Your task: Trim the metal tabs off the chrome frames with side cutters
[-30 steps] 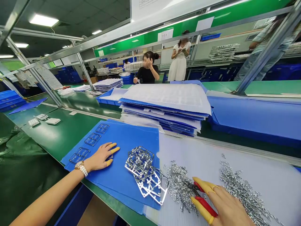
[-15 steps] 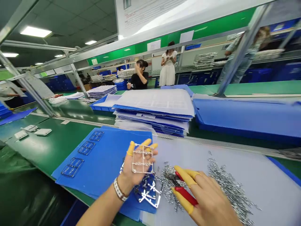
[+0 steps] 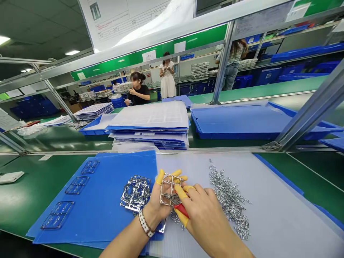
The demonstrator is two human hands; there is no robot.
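Note:
My left hand [image 3: 158, 200], with yellow finger cots, holds a small metal sprue frame [image 3: 162, 189] with cross bars and little parts in it. Red-handled cutting pliers [image 3: 181, 210] are gripped in my right hand [image 3: 204, 211], which also wears finger cots. The jaws of the pliers reach over the lower part of the frame. To the left of my left hand is a heap of similar shiny frames [image 3: 135, 191] on a blue sheet [image 3: 107, 211]. Loose small metal pieces [image 3: 176, 217] lie partly hidden beneath my hands.
A long pile of small metal pieces [image 3: 228, 197] lies on the white sheet [image 3: 279, 211] at right. Several frames [image 3: 57, 215] line the blue sheet's left side. Behind are stacked sheets [image 3: 150, 116], a blue tray [image 3: 236, 123] and a slanted metal post [image 3: 309, 107]. People are across the benches.
My right hand has brought the pliers leftward onto the frame in my left hand. The view has turned to the right, showing more of the heap of frames.

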